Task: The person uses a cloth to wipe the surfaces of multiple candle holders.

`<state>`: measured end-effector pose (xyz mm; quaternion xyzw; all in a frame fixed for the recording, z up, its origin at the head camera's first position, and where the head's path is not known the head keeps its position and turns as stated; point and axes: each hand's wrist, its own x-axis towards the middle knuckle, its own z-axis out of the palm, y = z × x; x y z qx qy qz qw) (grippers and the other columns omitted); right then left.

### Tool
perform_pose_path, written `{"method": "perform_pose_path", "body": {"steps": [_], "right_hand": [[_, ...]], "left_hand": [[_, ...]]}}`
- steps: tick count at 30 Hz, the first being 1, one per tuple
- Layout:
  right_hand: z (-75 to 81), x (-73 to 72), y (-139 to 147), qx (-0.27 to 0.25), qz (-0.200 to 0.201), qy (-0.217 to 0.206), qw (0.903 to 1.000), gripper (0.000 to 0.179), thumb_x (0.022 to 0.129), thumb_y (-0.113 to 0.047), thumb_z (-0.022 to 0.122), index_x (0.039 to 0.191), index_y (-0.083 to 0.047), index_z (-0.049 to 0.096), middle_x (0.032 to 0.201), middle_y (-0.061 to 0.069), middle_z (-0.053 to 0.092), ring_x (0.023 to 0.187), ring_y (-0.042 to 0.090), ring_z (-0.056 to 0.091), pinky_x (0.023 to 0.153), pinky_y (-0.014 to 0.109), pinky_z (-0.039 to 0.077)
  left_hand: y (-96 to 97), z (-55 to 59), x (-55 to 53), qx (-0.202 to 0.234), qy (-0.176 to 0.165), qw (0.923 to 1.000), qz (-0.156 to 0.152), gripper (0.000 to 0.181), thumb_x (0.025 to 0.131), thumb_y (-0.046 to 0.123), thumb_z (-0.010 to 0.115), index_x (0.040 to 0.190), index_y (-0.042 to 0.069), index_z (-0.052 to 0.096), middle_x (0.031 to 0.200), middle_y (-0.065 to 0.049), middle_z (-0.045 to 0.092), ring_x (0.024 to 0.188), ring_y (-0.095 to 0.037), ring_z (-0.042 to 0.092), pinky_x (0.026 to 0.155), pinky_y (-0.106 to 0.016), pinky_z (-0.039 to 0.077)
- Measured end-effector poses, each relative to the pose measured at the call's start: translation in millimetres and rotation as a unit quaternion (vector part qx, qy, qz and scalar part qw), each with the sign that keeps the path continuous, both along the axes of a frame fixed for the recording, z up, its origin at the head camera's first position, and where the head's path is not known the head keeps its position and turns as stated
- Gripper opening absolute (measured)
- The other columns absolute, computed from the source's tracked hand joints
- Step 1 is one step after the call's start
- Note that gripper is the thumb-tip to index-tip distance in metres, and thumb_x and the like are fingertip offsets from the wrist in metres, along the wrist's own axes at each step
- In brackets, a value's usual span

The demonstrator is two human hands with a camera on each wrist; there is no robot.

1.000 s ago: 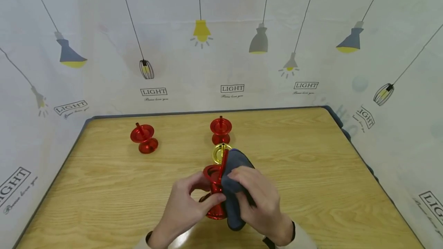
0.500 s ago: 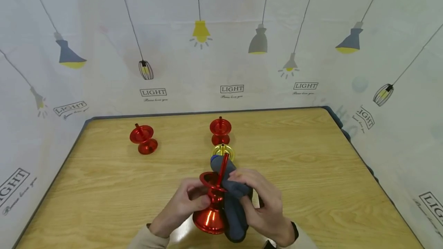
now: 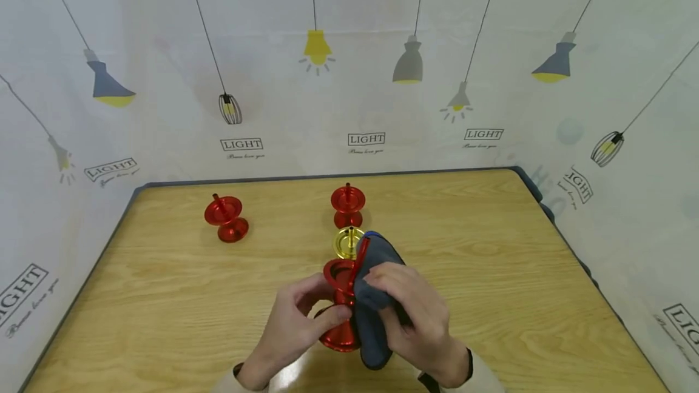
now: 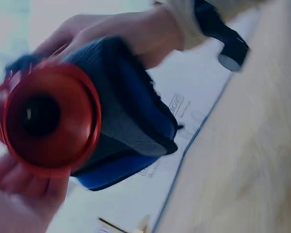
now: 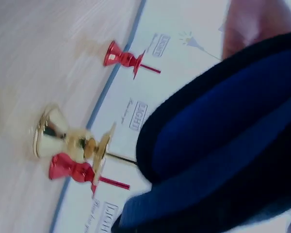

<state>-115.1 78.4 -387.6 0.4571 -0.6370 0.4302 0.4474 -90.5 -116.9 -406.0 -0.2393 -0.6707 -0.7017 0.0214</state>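
Observation:
My left hand grips a shiny red candlestick around its narrow waist, thumb across the front. The candlestick tilts, and its hollow base faces the left wrist camera. A thin red stem rises from its cup. My right hand pinches a folded dark grey-blue cloth with a black edge and a brighter blue side. In the head view this cloth lies along the candlestick's right side, against cup and stem, hiding part of them. The right wrist view is largely filled by the cloth.
Directly behind the hands stands a gold candlestick, partly covered by the cloth. Behind it is a red candlestick, and another red one stands at the back left. The wooden table meets a printed wall sheet.
Half a second ago the cloth reached left behind the stem and the candlestick's base was nearer me. Now the cloth is on the right side, and the candlestick has shifted slightly away and right.

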Motion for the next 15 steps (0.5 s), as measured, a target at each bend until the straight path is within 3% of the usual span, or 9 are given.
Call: {"method": "perform_pose_path", "body": {"steps": [2,5,6,8,9,11,13,15], "right_hand": [[-1.1,-1.0,1,-0.011,0.037,-0.018,0.9991,0.017,0.098,-0.003,0.065,0.097,0.014,0.064,0.098,0.023,0.068,0.093,0.031,0.068,0.095,0.032,0.055],[-3.6,-3.3,2,-0.028,0.098,-0.049,0.9936,0.016,0.096,0.001,0.064,0.100,0.017,0.062,0.102,0.024,0.067,0.099,0.032,0.067,0.097,0.034,0.054],[-4.9,-3.5,2,-0.033,0.115,-0.066,0.9907,0.017,0.096,0.001,0.064,0.101,0.017,0.061,0.103,0.024,0.067,0.101,0.032,0.067,0.097,0.034,0.054],[-8.4,-3.5,3,-0.043,0.129,-0.100,0.9858,0.018,0.097,0.001,0.064,0.104,0.017,0.061,0.105,0.024,0.067,0.103,0.030,0.067,0.098,0.033,0.054],[-10.5,-3.5,3,-0.045,0.125,-0.115,0.9845,0.019,0.098,-0.001,0.063,0.106,0.017,0.061,0.105,0.024,0.068,0.103,0.029,0.067,0.098,0.031,0.054],[-14.6,-3.7,5,-0.044,0.093,-0.135,0.9855,0.022,0.099,-0.004,0.062,0.108,0.016,0.062,0.105,0.024,0.068,0.102,0.027,0.068,0.098,0.028,0.053],[-16.8,-4.7,7,-0.029,0.038,-0.131,0.9902,0.023,0.101,-0.008,0.062,0.108,0.014,0.064,0.103,0.022,0.069,0.099,0.027,0.068,0.099,0.025,0.052],[-14.5,-5.3,8,-0.009,-0.015,-0.105,0.9943,0.022,0.101,-0.010,0.060,0.105,0.011,0.066,0.100,0.021,0.070,0.095,0.028,0.068,0.099,0.025,0.052]], "left_hand": [[-4.0,-3.5,-5.0,0.051,-0.012,0.9962,-0.069,0.022,0.096,0.008,0.069,0.117,0.002,0.070,0.106,0.001,0.074,0.095,-0.010,0.069,0.086,-0.028,0.057],[-7.0,-8.4,-10.4,0.118,-0.041,0.9784,-0.164,0.024,0.100,0.019,0.065,0.121,0.008,0.070,0.110,0.005,0.073,0.100,-0.007,0.067,0.089,-0.025,0.054],[-7.4,-9.4,-11.4,0.133,-0.054,0.9718,-0.187,0.025,0.101,0.022,0.064,0.122,0.011,0.070,0.110,0.006,0.073,0.099,-0.007,0.066,0.089,-0.024,0.054],[-7.8,-10.2,-12.0,0.139,-0.077,0.9658,-0.205,0.026,0.102,0.024,0.062,0.123,0.012,0.070,0.111,0.007,0.072,0.100,-0.006,0.065,0.089,-0.023,0.053],[-7.9,-9.6,-11.6,0.130,-0.089,0.9669,-0.200,0.028,0.103,0.024,0.061,0.125,0.010,0.069,0.112,0.006,0.073,0.102,-0.006,0.066,0.090,-0.023,0.053],[-7.5,-6.9,-9.9,0.083,-0.106,0.9778,-0.161,0.030,0.103,0.022,0.059,0.126,0.003,0.067,0.111,0.005,0.073,0.101,-0.006,0.067,0.089,-0.023,0.054],[-5.0,-2.0,-7.3,0.017,-0.110,0.9890,-0.097,0.031,0.102,0.018,0.062,0.126,-0.001,0.066,0.111,-0.002,0.073,0.100,-0.009,0.068,0.088,-0.025,0.056],[0.5,3.1,-4.8,-0.044,-0.102,0.9934,-0.026,0.029,0.099,0.016,0.067,0.123,0.000,0.068,0.108,-0.005,0.074,0.096,-0.011,0.070,0.086,-0.026,0.057]]}}
